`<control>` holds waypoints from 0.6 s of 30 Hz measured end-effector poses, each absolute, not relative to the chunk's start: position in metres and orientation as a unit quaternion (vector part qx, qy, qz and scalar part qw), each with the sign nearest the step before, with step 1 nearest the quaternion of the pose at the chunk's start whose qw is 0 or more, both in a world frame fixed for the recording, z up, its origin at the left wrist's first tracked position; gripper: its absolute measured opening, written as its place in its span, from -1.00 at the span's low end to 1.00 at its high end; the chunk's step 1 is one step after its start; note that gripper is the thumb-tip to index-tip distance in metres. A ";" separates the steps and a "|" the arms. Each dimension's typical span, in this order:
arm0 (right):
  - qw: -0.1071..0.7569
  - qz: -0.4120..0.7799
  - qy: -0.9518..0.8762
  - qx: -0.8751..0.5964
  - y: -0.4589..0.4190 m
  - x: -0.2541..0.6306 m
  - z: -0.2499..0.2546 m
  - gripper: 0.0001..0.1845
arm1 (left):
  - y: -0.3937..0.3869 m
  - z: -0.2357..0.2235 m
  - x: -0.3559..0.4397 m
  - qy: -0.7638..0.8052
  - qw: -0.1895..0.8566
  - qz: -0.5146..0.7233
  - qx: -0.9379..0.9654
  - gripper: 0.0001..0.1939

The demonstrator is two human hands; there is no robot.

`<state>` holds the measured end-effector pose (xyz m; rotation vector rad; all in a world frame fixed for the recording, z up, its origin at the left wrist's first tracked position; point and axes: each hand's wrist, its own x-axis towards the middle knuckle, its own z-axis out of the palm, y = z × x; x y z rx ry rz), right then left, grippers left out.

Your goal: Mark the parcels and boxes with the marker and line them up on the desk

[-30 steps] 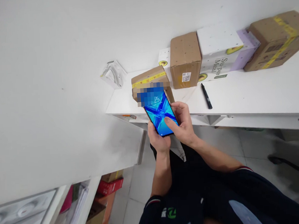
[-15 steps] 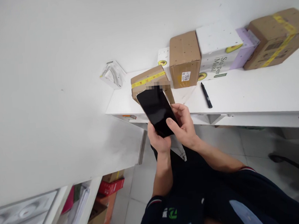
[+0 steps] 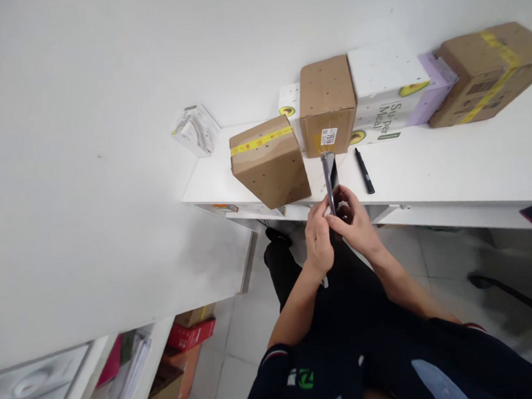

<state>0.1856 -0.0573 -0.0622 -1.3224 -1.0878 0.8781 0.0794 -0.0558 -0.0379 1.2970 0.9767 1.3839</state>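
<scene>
Both my hands hold a dark phone (image 3: 330,177) on edge, so only its thin side shows. My left hand (image 3: 318,238) pinches its lower part from the left. My right hand (image 3: 354,224) wraps the phone from the right. The phone stands in front of the white table's front edge (image 3: 430,203), between a small brown box with yellow tape (image 3: 269,161) and a black marker (image 3: 364,170) lying on the table.
Along the wall stand a taller brown box (image 3: 327,105), a white and purple avocado-print box (image 3: 390,93) and a large taped box (image 3: 489,71). A clear packet (image 3: 195,130) lies on the left white counter (image 3: 88,206). Shelves below hold boxes and papers (image 3: 169,376).
The phone's blue screen went dark, then the phone turned edge-on and shifted right. Both hands moved right with it, uncovering the small taped box.
</scene>
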 end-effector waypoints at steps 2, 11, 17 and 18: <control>0.530 0.325 -0.476 -0.622 -0.045 0.198 -0.070 -0.05 | -0.048 -0.041 0.069 0.405 0.446 0.564 0.565 -0.53; 0.248 0.074 -0.553 -0.792 0.012 0.217 -0.086 -0.06 | 0.001 -0.075 0.011 0.537 0.269 0.682 0.418 -0.53; 0.198 0.075 -0.553 -0.806 0.024 0.215 -0.092 -0.09 | 0.017 -0.088 0.000 0.573 0.312 0.642 0.403 -0.32; 0.201 0.076 -0.558 -0.802 0.023 0.215 -0.093 -0.11 | 0.019 -0.090 0.000 0.574 0.316 0.640 0.402 -0.30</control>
